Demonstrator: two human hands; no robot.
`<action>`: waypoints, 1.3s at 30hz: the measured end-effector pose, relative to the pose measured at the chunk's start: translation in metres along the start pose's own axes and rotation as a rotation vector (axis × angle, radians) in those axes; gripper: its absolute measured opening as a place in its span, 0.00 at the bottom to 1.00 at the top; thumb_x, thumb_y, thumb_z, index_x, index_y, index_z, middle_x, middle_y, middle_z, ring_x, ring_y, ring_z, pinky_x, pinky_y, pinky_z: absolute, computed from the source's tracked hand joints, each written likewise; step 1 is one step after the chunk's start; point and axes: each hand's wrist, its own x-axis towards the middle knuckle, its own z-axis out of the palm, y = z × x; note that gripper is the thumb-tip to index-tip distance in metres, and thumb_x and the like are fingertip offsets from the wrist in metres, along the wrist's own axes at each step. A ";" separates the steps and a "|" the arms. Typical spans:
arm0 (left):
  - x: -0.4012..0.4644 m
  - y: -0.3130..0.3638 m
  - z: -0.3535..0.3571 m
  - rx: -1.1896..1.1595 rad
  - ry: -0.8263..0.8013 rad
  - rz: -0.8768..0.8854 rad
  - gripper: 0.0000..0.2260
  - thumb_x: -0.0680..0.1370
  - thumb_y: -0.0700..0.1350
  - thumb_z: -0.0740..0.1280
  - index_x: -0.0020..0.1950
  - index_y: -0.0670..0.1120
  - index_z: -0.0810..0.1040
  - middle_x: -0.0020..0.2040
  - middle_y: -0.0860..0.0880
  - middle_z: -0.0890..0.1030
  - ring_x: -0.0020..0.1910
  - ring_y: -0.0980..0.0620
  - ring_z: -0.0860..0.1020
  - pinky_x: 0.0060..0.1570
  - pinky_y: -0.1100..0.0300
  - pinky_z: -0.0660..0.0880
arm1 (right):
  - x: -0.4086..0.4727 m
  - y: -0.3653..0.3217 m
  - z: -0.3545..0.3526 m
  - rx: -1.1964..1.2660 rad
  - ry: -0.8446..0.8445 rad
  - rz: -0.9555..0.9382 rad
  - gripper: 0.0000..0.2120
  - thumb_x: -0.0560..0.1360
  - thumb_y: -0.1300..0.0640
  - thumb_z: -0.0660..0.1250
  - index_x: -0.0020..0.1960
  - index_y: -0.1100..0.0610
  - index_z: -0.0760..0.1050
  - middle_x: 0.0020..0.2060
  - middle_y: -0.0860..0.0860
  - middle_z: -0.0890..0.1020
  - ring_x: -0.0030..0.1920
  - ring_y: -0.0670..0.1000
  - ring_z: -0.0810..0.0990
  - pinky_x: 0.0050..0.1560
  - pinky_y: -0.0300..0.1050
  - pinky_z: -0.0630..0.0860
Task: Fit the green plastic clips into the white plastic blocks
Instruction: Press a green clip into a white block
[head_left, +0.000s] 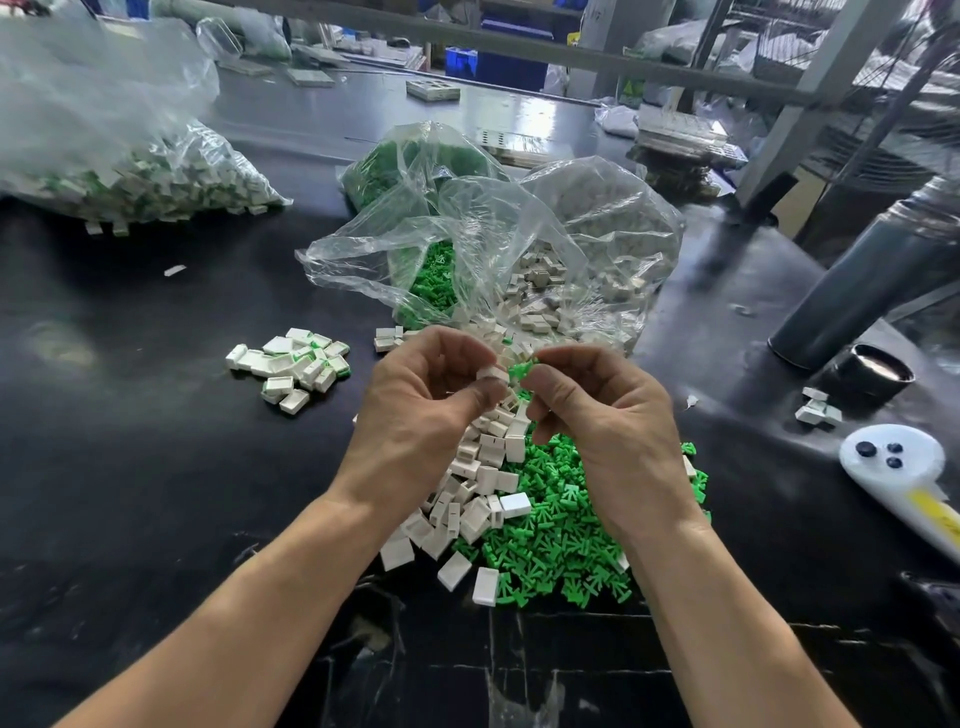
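My left hand (415, 410) pinches a white plastic block (492, 374) between thumb and fingers. Right beside it, my right hand (602, 415) pinches a green plastic clip (521, 370), whose tip meets the block's side. Both hands hover above a loose heap of white blocks (483, 478) and a heap of green clips (561, 535) on the black table. A small pile of blocks with green clips fitted (293, 366) lies to the left.
Open clear bags of green clips (434, 280) and white blocks (550, 291) stand just behind my hands. A large bag of fitted blocks (130, 176) lies at far left. A grey cylinder (857, 291), a black cup (878, 371) and a white tool (893, 462) sit at right.
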 end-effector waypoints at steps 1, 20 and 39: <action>0.000 0.000 0.001 -0.043 0.017 -0.013 0.09 0.73 0.37 0.77 0.50 0.44 0.81 0.46 0.44 0.85 0.46 0.46 0.85 0.50 0.59 0.83 | 0.000 -0.001 0.001 0.017 -0.001 0.007 0.04 0.75 0.63 0.75 0.50 0.60 0.83 0.37 0.57 0.85 0.35 0.52 0.81 0.34 0.43 0.79; -0.004 0.005 0.005 -0.207 -0.017 -0.139 0.09 0.73 0.42 0.74 0.52 0.43 0.82 0.47 0.43 0.88 0.49 0.44 0.87 0.48 0.58 0.84 | -0.004 -0.003 0.003 -0.104 0.039 -0.017 0.02 0.78 0.61 0.74 0.50 0.59 0.83 0.36 0.52 0.85 0.33 0.48 0.82 0.34 0.38 0.78; -0.005 0.001 -0.005 0.223 -0.036 0.031 0.07 0.78 0.36 0.73 0.50 0.47 0.85 0.43 0.54 0.86 0.43 0.58 0.84 0.44 0.64 0.80 | -0.007 -0.001 -0.002 -0.608 -0.045 -0.130 0.03 0.79 0.56 0.73 0.51 0.49 0.82 0.39 0.45 0.84 0.40 0.47 0.83 0.43 0.45 0.83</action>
